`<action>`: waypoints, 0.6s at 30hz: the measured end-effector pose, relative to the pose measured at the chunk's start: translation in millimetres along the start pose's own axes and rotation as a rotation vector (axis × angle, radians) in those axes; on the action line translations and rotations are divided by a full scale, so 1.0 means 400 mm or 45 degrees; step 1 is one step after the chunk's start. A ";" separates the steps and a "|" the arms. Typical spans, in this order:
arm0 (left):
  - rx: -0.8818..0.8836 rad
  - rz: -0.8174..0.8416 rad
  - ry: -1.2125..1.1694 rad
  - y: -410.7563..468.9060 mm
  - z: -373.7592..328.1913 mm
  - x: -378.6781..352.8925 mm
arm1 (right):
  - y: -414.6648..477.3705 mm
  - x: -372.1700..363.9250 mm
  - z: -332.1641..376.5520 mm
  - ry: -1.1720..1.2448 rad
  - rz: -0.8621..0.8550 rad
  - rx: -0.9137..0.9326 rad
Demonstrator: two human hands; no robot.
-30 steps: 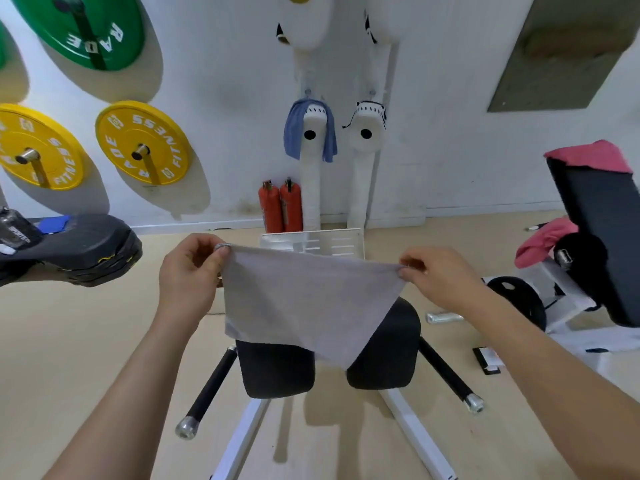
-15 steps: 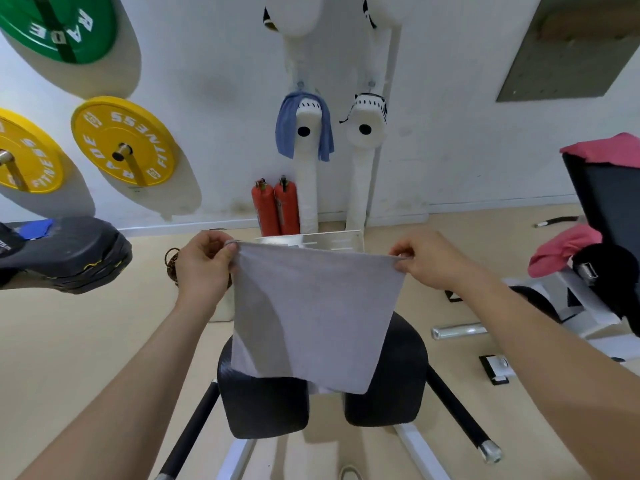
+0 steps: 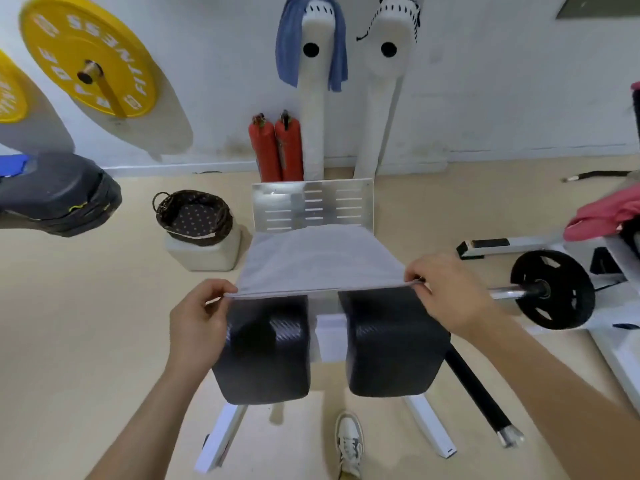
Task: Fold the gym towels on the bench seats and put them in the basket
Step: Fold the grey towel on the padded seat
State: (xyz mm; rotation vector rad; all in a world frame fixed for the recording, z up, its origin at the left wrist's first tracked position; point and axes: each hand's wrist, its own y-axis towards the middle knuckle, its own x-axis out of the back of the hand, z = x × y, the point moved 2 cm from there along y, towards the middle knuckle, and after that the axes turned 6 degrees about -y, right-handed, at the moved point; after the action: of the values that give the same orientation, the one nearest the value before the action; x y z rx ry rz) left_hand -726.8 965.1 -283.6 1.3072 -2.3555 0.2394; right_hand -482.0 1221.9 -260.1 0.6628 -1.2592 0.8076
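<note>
Two hands on the gray towel [image 3: 320, 259], mid-frame: our left hand [image 3: 199, 318] pinches its near-left corner, right hand [image 3: 450, 289] pinches the near-right. Towel lies spread across the black bench pads [image 3: 266, 344], far edge over the metal plate [image 3: 313, 204]. Basket [image 3: 192, 216] sits center-left on a white box.

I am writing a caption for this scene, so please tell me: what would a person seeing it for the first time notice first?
First the grey towel, stretched flat in the centre between the left hand and the right hand, over two black pads. Next the yellow weight plate on the wall at upper left, and the blue towel draped on a white post at the top. A dark woven basket stands on the floor, left of the towel.
</note>
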 end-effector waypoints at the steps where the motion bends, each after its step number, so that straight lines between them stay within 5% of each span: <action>1: 0.039 0.059 0.057 -0.033 0.042 -0.008 | -0.028 -0.047 0.003 0.005 0.055 -0.002; 13: 0.086 0.142 0.173 -0.167 0.213 -0.034 | -0.199 -0.283 0.032 0.035 -0.131 -0.204; 18: 0.536 0.180 -0.197 -0.164 0.261 -0.046 | -0.223 -0.320 0.042 0.247 -0.176 -0.509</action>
State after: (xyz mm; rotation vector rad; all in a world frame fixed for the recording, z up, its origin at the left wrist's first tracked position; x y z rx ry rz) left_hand -693.1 907.3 -388.6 1.3809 -2.6286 0.7359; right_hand -432.0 1137.3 -382.5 0.3348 -1.1397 0.4736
